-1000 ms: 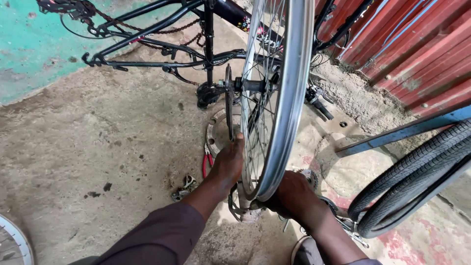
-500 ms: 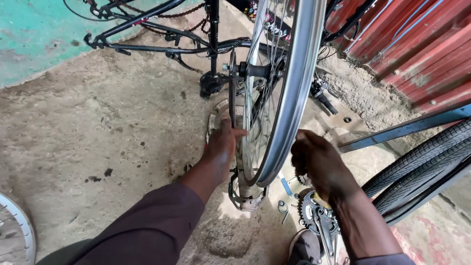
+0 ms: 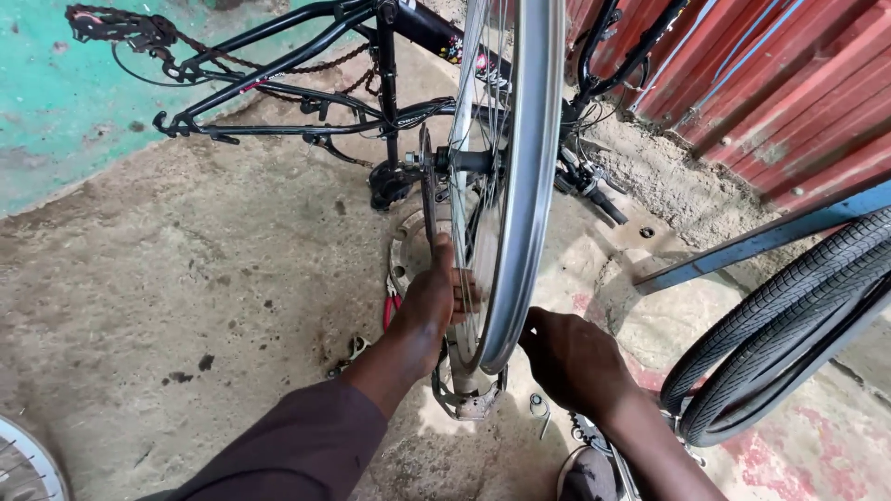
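Note:
A bare silver bicycle wheel rim (image 3: 520, 195) with spokes stands upright in front of me, its hub (image 3: 464, 160) at mid height. My left hand (image 3: 429, 301) presses flat against the spokes on the wheel's left side, fingers pointing up. My right hand (image 3: 571, 357) rests against the rim's lower right edge, fingers curled toward it. Below the rim a metal pedal or bracket (image 3: 469, 399) sits on the ground. Whether either hand truly grips is hard to tell.
A black bicycle frame (image 3: 306, 102) with chain lies upside down behind the wheel. Two black tyres (image 3: 789, 325) lean at the right by a red corrugated wall (image 3: 780, 83). Red-handled pliers (image 3: 390, 306) and small parts lie on the concrete. Another wheel (image 3: 23, 464) shows bottom left.
My right hand rose off the ground beside the rim, then settled against its lower right edge. My left hand slid a little up the spokes. The view shifted slightly.

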